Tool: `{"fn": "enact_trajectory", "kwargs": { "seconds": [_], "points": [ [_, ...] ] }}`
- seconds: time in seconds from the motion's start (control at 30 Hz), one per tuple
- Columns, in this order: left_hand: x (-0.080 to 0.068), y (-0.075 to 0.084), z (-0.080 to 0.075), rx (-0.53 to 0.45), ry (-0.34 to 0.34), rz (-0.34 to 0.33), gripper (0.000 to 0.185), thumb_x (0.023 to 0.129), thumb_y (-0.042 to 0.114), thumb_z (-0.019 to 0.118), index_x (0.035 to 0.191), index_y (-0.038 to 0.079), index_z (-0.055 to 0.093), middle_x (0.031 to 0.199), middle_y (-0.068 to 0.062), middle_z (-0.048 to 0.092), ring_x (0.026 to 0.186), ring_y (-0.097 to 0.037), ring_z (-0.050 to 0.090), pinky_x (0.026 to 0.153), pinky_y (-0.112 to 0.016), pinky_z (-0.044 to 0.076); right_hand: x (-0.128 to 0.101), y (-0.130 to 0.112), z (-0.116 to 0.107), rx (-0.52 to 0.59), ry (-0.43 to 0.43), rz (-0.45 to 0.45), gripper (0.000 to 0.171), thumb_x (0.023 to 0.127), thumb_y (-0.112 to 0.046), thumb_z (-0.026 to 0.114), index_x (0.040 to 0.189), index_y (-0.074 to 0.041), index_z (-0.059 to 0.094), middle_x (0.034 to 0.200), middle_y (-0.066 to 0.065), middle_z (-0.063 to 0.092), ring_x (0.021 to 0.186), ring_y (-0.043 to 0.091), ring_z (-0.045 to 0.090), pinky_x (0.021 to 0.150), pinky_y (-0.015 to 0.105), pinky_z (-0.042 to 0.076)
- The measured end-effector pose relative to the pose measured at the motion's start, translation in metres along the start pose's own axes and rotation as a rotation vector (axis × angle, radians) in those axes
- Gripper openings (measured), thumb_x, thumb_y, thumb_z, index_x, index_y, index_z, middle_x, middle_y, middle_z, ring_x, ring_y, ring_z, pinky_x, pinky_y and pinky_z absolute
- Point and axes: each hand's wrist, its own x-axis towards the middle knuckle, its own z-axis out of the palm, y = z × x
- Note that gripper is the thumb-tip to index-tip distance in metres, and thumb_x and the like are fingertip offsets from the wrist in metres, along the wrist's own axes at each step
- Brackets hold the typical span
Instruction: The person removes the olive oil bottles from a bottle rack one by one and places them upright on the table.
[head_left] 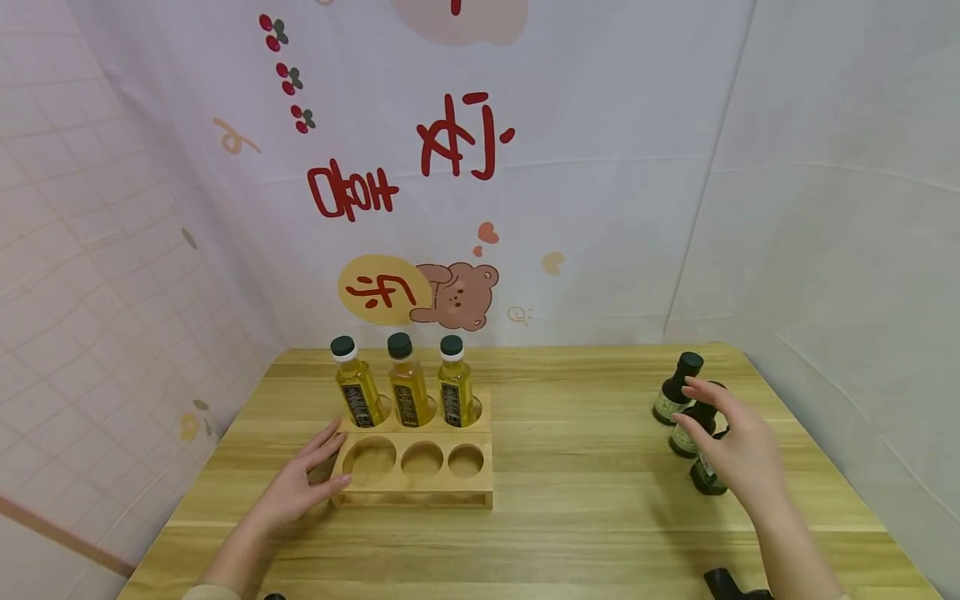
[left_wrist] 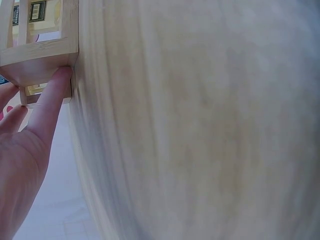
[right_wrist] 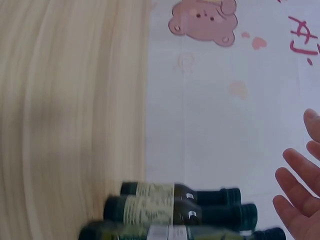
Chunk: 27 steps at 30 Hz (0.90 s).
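Observation:
A two-step wooden rack (head_left: 435, 486) stands left of the table's middle. Its back row holds three bottles of yellow oil with dark green caps: a left bottle (head_left: 358, 402), a middle bottle (head_left: 408, 400) and a right bottle (head_left: 455, 398). The front row's three round holes have nothing in them. My left hand (head_left: 294, 485) touches the rack's left end with fingers extended; in the left wrist view a fingertip (left_wrist: 62, 75) lies against the wood. Over at the right, my right hand (head_left: 742, 450) hovers above three dark bottles (head_left: 667, 402), thumb and fingers spread apart, holding nothing.
In the right wrist view the dark bottles (right_wrist: 150, 210) stand close together in a row. A black object (head_left: 723, 583) lies at the table's front right, partly cut off. Behind the wooden table (head_left: 570, 483) hangs a white printed cloth (head_left: 600, 208).

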Motion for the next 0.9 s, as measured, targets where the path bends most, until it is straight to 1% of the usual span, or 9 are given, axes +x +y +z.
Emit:
{"fn": "enact_trajectory", "kwargs": {
  "seconds": [0.07,0.2,0.23,0.27,0.43,0.6,0.67,0.77,0.9],
  "points": [
    [0.0,0.0,0.0,-0.003,-0.002,0.0,0.07,0.092,0.017,0.073,0.147,-0.009,0.038,0.16,-0.025,0.017,0.14,-0.054,0.017,0.089,-0.059,0.046,0.001,-0.004,0.005,0.009,-0.017,-0.014,0.059,0.077,-0.001,0.083,0.132,-0.005,0.062,0.11,0.012,0.07,0.108,0.038,0.058,0.088,0.022,0.037],
    [-0.001,0.002,0.0,-0.002,-0.002,-0.008,0.07,0.092,0.017,0.073,0.147,-0.009,0.038,0.16,-0.025,0.017,0.14,-0.054,0.017,0.089,-0.059,0.046,0.002,-0.011,0.019,0.021,-0.032,-0.062,0.062,0.076,0.001,0.084,0.133,-0.004,0.06,0.11,0.012,0.071,0.105,0.035,0.061,0.085,0.039,0.042],
    [-0.001,0.002,0.0,0.001,0.0,-0.009,0.07,0.092,0.017,0.073,0.147,-0.009,0.038,0.16,-0.024,0.017,0.14,-0.054,0.017,0.09,-0.06,0.045,0.003,-0.012,0.022,0.028,-0.034,-0.073,0.063,0.075,0.001,0.084,0.133,-0.004,0.06,0.11,0.011,0.071,0.105,0.035,0.061,0.087,0.043,0.042],
    [-0.001,0.003,0.0,0.008,0.003,-0.01,0.07,0.092,0.018,0.073,0.147,-0.009,0.039,0.16,-0.024,0.018,0.14,-0.054,0.017,0.091,-0.061,0.044,0.003,-0.013,0.026,0.035,-0.034,-0.087,0.064,0.074,0.002,0.084,0.133,-0.004,0.06,0.11,0.011,0.071,0.105,0.034,0.061,0.086,0.047,0.042],
    [-0.001,0.004,0.0,0.034,0.01,-0.012,0.07,0.092,0.019,0.073,0.147,-0.008,0.04,0.16,-0.024,0.019,0.14,-0.054,0.018,0.095,-0.067,0.038,0.003,-0.018,0.045,0.058,-0.048,-0.121,0.065,0.073,0.001,0.085,0.133,-0.005,0.061,0.112,0.01,0.071,0.107,0.033,0.061,0.087,0.047,0.043],
    [0.0,0.004,0.0,0.042,0.01,-0.006,0.07,0.092,0.019,0.073,0.147,-0.008,0.04,0.16,-0.024,0.02,0.141,-0.052,0.019,0.096,-0.066,0.036,0.004,-0.026,0.065,0.095,-0.091,-0.148,0.063,0.075,-0.003,0.085,0.133,-0.005,0.061,0.114,0.009,0.071,0.109,0.031,0.062,0.089,0.047,0.045],
    [0.0,0.004,-0.001,0.049,0.008,-0.012,0.07,0.092,0.02,0.073,0.147,-0.007,0.04,0.16,-0.023,0.02,0.141,-0.051,0.019,0.098,-0.063,0.036,0.004,-0.031,0.072,0.118,-0.116,-0.156,0.062,0.076,-0.004,0.085,0.133,-0.005,0.061,0.114,0.008,0.071,0.11,0.031,0.062,0.089,0.047,0.046],
    [0.0,0.003,-0.001,0.061,0.007,-0.02,0.07,0.092,0.021,0.073,0.148,-0.006,0.041,0.16,-0.021,0.021,0.142,-0.049,0.02,0.101,-0.055,0.037,0.007,-0.038,0.082,0.161,-0.148,-0.177,0.06,0.077,-0.005,0.084,0.133,-0.006,0.061,0.114,0.008,0.071,0.109,0.03,0.063,0.09,0.048,0.047],
    [0.0,0.0,0.0,0.08,0.012,-0.021,0.07,0.092,0.022,0.073,0.148,-0.005,0.042,0.16,-0.02,0.022,0.142,-0.047,0.022,0.103,-0.047,0.036,0.01,-0.048,0.095,0.197,-0.166,-0.213,0.059,0.077,-0.005,0.084,0.132,-0.006,0.062,0.114,0.007,0.071,0.108,0.03,0.064,0.089,0.05,0.048]
  ]
}}
